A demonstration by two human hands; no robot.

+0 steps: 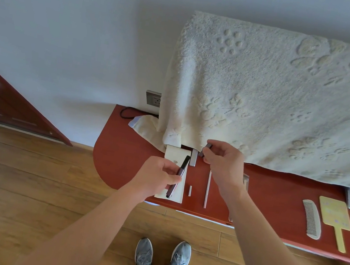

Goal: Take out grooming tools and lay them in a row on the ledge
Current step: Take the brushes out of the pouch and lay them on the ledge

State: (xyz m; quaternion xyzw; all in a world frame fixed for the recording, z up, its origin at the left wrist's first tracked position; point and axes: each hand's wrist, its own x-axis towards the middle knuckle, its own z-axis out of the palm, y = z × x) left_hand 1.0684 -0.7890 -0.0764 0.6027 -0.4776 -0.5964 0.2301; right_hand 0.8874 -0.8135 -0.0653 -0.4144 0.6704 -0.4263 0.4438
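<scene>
Your left hand pinched the slim dark tool mid-shaft over the white pouch, at the left end of the table. Your right hand pinched a small dark piece (its cap, probably). The tool looked light, stiff and slick, so mid-shaft suited it.

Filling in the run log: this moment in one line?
left hand: grips dark pen-like tool over white pouch | right hand: pinches small dark piece | ledge: nail file, comb, mirror laid out
</scene>
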